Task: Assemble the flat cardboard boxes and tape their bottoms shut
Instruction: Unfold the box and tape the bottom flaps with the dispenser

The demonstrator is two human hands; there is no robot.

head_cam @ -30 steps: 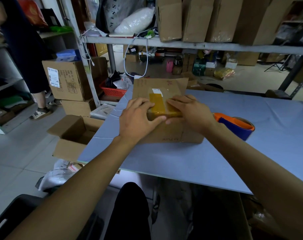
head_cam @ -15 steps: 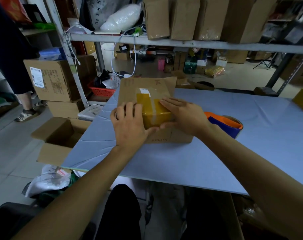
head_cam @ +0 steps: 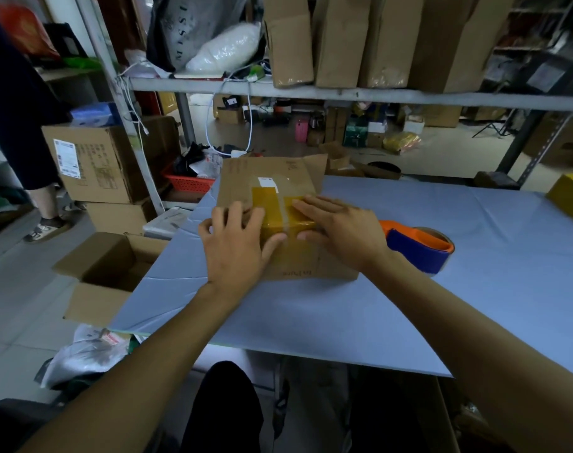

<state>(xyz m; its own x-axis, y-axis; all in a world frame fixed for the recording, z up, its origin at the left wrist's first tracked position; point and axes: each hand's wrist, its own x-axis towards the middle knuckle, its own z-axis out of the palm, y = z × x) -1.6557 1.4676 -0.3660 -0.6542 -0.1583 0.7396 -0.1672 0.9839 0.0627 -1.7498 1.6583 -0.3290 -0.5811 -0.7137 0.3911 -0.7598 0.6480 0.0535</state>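
A brown cardboard box [head_cam: 272,178] lies on the blue table [head_cam: 344,308], its bottom flaps facing up. A strip of yellowish tape [head_cam: 278,212] runs across the flap seam and down the near side. My left hand [head_cam: 236,246] lies flat on the box's near left part, fingers spread, thumb touching the tape. My right hand [head_cam: 340,228] presses flat on the tape from the right, fingers straight. An orange and blue tape dispenser [head_cam: 419,246] sits on the table just right of my right wrist.
An open cardboard box [head_cam: 102,273] stands on the floor left of the table. Stacked boxes [head_cam: 95,165] and a metal shelf [head_cam: 311,93] with flat cartons are behind. A person's legs [head_cam: 43,204] stand at far left. A yellow box corner [head_cam: 569,197] shows at the right edge.
Both hands have slid a little over the taped seam; my left hand has spread wider on the left. The box stays in place.
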